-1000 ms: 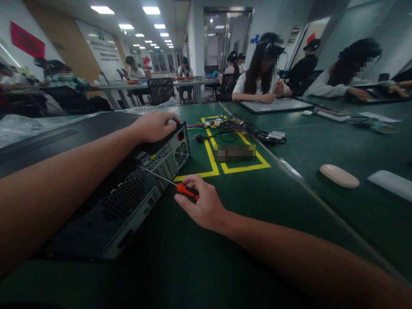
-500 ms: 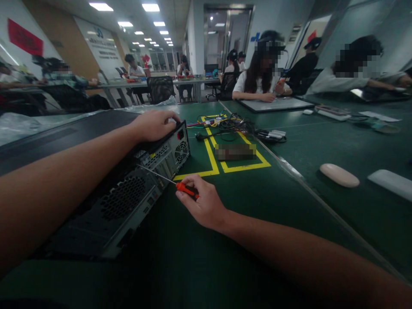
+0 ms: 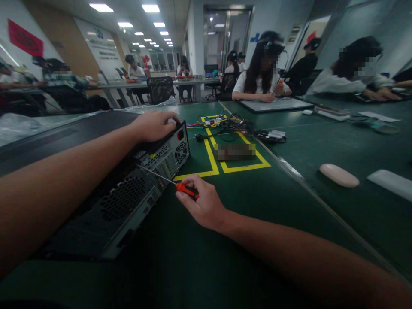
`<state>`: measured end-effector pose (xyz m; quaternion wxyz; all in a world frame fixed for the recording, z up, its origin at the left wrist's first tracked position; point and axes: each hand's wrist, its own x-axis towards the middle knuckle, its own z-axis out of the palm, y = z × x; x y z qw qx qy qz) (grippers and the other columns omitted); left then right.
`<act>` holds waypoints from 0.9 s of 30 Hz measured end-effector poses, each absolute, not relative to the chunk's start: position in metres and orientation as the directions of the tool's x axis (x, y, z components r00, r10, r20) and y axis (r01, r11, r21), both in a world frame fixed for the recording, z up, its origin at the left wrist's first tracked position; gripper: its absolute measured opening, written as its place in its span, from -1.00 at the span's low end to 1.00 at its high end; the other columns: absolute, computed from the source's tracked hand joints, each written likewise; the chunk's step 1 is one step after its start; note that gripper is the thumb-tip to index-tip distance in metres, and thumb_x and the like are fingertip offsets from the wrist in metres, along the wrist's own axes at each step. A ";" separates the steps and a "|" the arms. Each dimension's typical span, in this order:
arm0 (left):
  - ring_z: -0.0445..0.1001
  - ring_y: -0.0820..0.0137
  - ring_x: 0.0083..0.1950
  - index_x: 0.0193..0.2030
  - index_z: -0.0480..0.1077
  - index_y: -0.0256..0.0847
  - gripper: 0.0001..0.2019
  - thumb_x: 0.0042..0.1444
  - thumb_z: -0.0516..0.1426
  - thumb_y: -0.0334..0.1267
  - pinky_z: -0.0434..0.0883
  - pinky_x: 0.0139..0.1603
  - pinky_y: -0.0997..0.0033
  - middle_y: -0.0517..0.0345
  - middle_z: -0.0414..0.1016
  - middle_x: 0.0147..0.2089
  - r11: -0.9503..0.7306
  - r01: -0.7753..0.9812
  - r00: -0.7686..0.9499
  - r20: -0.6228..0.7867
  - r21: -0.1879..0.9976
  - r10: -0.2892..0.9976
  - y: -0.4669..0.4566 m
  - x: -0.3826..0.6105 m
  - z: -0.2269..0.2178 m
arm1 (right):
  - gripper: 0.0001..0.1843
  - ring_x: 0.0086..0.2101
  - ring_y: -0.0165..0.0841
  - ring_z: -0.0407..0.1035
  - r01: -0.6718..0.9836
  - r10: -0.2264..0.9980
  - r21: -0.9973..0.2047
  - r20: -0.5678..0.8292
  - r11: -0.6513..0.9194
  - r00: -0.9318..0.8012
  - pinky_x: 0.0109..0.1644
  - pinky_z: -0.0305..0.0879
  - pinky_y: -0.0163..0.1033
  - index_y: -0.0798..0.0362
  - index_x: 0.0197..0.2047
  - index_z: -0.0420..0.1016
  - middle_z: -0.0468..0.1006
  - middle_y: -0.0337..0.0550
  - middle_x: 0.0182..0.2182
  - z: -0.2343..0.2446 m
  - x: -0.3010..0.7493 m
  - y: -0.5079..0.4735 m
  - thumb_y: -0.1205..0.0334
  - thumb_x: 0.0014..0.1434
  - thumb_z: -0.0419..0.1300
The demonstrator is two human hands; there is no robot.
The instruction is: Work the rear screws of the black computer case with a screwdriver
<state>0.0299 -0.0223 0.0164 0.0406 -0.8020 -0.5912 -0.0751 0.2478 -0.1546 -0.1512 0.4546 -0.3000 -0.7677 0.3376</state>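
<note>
A black desktop computer case [image 3: 109, 240] lies on the green table at the left, its grey rear panel with vents and ports turned toward me. Over its upper edge rests my left hand [image 3: 154, 125], with fingers bent on the case near the power supply end. My right hand [image 3: 202, 201] is closed round the red and black handle of a screwdriver [image 3: 184, 189]. The thin shaft points left to the rear panel, beside the upper edge of the round honeycomb vent [image 3: 124, 198]. Whether the tip sits in a screw is too small to tell.
Beyond the case lie tangled black cables [image 3: 236, 124] and a blurred-out block [image 3: 234, 152] within yellow tape [image 3: 212, 159]. A pale oval mouse-like object [image 3: 339, 175] and a white bar [image 3: 391, 183] are at right. People sit across the table.
My hands, the screwdriver and the case show no visible shift. The person at the far right has moved their head and arms slightly.
</note>
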 end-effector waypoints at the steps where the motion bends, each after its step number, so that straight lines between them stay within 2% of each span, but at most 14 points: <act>1: 0.62 -0.03 0.06 0.45 0.64 -0.14 -0.36 0.37 0.06 -0.01 0.46 0.17 0.00 -0.17 0.73 0.01 -0.300 0.954 0.291 0.171 0.025 0.941 -0.022 0.030 0.016 | -0.78 -0.15 -0.20 0.63 0.159 0.770 -0.792 0.492 0.590 -0.406 0.05 0.61 -0.01 -0.08 0.08 0.51 0.74 -0.10 -0.09 -0.151 0.248 -0.155 0.01 0.52 0.33; 7: 0.63 -0.03 0.10 0.44 0.64 -0.04 -0.40 0.40 0.06 0.01 0.45 0.19 0.03 -0.10 0.74 0.04 -0.294 0.956 0.288 0.178 0.009 0.941 -0.022 0.029 0.016 | -0.78 -0.13 -0.20 0.64 0.169 0.777 -0.797 0.480 0.581 -0.407 0.08 0.61 -0.02 -0.09 0.07 0.51 0.74 -0.11 -0.08 -0.150 0.248 -0.156 0.00 0.51 0.34; 14: 0.52 0.12 0.07 0.50 0.57 -0.28 -0.39 0.56 -0.06 -0.08 0.38 0.18 0.14 -0.12 0.69 0.14 -0.297 0.955 0.297 0.146 -0.026 0.944 -0.036 0.038 0.021 | -0.79 -0.13 -0.20 0.63 0.167 0.774 -0.793 0.485 0.586 -0.408 0.08 0.61 0.00 -0.09 0.07 0.50 0.74 -0.10 -0.08 -0.150 0.249 -0.156 -0.01 0.52 0.31; 19: 0.47 0.18 0.00 0.50 0.57 -0.25 -0.43 0.58 -0.05 -0.11 0.35 0.11 0.19 -0.05 0.69 0.08 -0.280 0.959 0.282 0.141 -0.034 0.949 -0.038 0.038 0.022 | -0.75 -0.14 -0.20 0.62 0.178 0.771 -0.785 0.491 0.593 -0.406 0.06 0.59 -0.01 -0.07 0.07 0.52 0.74 -0.09 -0.08 -0.150 0.249 -0.156 -0.04 0.53 0.30; 27: 0.46 0.19 -0.04 0.50 0.58 -0.26 -0.42 0.58 -0.05 -0.11 0.33 0.08 0.18 -0.05 0.68 0.07 -0.288 0.957 0.288 0.145 -0.022 0.947 -0.039 0.038 0.022 | -0.73 -0.12 -0.19 0.64 0.199 0.772 -0.778 0.485 0.596 -0.412 0.07 0.60 -0.03 -0.06 0.10 0.59 0.76 -0.08 -0.06 -0.150 0.250 -0.156 -0.06 0.56 0.30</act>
